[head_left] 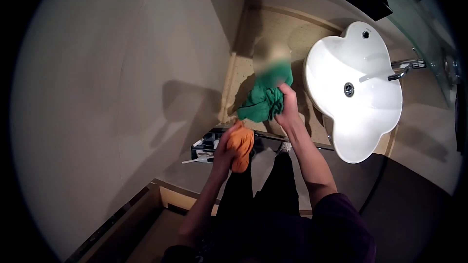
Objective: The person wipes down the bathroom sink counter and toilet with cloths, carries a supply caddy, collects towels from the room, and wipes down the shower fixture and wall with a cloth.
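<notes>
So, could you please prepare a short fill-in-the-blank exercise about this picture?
1. The cloth in the left hand is coloured ____.
2. The other cloth, in the right hand, is coloured ____.
3. The basin is coloured ____.
4. In the picture, the tap is to the ____ of the drain.
Missing words: orange; green; white; right.

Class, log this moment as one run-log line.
left hand: holds orange cloth | right hand: holds green cloth | white basin: right of both cloths

green cloth point(260, 103) | orange cloth point(242, 143) | white basin point(336, 63) | beige countertop point(287, 23) | black trousers point(281, 185)
</notes>
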The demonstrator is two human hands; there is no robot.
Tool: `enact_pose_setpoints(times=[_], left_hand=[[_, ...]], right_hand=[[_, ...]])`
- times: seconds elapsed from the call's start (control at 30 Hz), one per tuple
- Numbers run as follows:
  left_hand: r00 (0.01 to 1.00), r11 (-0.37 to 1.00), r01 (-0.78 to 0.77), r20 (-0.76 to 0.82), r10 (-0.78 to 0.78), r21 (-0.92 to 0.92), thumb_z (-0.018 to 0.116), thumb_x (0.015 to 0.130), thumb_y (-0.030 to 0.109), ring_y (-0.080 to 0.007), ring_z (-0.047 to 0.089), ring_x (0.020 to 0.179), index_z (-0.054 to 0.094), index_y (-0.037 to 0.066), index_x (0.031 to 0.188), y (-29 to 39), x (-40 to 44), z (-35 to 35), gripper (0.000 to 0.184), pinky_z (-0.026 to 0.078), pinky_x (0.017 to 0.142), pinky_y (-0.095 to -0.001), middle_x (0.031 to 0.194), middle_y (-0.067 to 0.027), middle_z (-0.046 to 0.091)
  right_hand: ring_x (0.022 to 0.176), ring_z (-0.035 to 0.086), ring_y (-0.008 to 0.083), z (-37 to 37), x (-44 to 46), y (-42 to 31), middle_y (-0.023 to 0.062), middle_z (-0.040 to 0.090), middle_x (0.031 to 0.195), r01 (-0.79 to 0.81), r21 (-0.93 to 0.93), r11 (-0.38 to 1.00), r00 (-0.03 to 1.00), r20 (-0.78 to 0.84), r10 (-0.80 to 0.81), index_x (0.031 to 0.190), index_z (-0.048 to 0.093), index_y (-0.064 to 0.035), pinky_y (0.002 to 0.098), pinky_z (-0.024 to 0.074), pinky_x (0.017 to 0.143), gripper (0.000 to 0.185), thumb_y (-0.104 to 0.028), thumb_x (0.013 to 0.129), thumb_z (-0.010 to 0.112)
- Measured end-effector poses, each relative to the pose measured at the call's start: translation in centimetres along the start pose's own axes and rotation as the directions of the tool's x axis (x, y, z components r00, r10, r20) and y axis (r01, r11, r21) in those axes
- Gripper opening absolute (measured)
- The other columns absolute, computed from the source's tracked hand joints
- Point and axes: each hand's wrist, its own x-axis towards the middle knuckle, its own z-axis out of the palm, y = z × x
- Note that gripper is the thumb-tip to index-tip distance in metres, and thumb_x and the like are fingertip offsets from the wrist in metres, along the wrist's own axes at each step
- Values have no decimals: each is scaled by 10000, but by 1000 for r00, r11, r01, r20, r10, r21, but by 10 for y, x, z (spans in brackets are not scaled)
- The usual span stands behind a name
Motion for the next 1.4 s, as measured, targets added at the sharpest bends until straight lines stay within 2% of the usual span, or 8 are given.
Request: enact_pose_setpoints(times=[0.13,0.2,0.37,0.5,0.63,0.87,1.13,1.4], left_hand=[[990,896,144,64,-129,-420,543,922,321,-269,468,1364,310,112,1562,19,72,19,712,386,1103,-420,1511,-100,457],[979,647,196,189,-82,-737,393,1011,627,-263,493,1346,380,139,1531,35,76,19,713,375,1107,-476,1483,-83,498],[949,558,314,228,-220,-768,580,992,368,-255,606,1189,509,107,1402,1,51,-15,492,484,1037,-427,1320,-102,612],[897,579,381,136,-421,-721,656,936,160,-258,655,1109,560,47,1302,-27,5,-18,396,545,961,-412,1234,-118,643],[834,444,462,206,-512,-768,589,988,214,-268,662,1116,564,31,1302,-42,-35,-20,364,540,977,-399,1224,-141,658],[808,373,465,213,-550,-803,530,1018,190,-282,653,1124,536,26,1339,-57,-49,-30,360,533,988,-406,1252,-158,643],[774,436,486,141,-618,-758,540,1011,200,-282,611,1208,534,28,1376,-70,-46,-43,404,478,1054,-400,1310,-156,623],[739,326,574,305,-601,-751,534,1007,230,-280,678,1055,555,5,1291,-67,-43,-28,363,554,942,-409,1198,-158,666]], right_hand=[[1130,613,314,25,-42,-5,156,595,1220,325,-432,841,945,191,-267,1293,504,13,423,490,997,467,-180,893,651],[1189,558,351,50,-59,-11,228,531,1289,633,-755,170,730,509,-456,1329,475,18,444,443,1039,593,-173,818,707],[1166,544,441,-14,-59,-7,271,447,1444,355,-907,227,852,414,320,1403,487,-53,503,434,1003,657,-167,801,725],[1354,430,392,-17,-15,6,247,447,1470,319,-904,-284,817,414,-402,1369,554,-83,493,434,1030,587,-237,835,743],[1280,444,464,-30,38,22,211,533,1319,213,-799,-562,826,454,-332,1337,574,-123,576,412,1016,552,-242,821,731],[855,637,365,16,159,-16,174,632,990,548,-833,-77,470,383,-795,1229,655,-119,449,516,822,320,-255,940,632],[993,630,415,58,280,15,189,601,1311,347,-832,-432,249,526,-813,1428,501,-100,500,515,912,469,-317,1013,470],[1007,498,455,-11,2,165,244,510,1187,555,-825,-108,696,531,-482,1182,596,-32,504,427,836,482,-19,705,665]])
